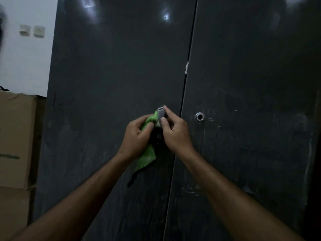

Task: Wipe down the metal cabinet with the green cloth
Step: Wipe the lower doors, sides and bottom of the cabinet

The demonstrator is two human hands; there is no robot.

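A dark grey metal cabinet (111, 75) with two closed doors fills the view. On the left door, close to the centre seam, sits a silver handle (160, 114). My left hand (136, 138) grips the green cloth (147, 154), pressing its top against the handle's left side while the rest hangs down. My right hand (174, 132) pinches the handle between thumb and forefinger. The right door carries a round silver lock hole (199, 117).
Stacked cardboard boxes (16, 141) stand against the cabinet's left side. Behind them a white wall carries two switch plates (32, 30). A strip of white tape (186, 67) sticks to the seam between the doors. Smears and scratches mark the lower door panels.
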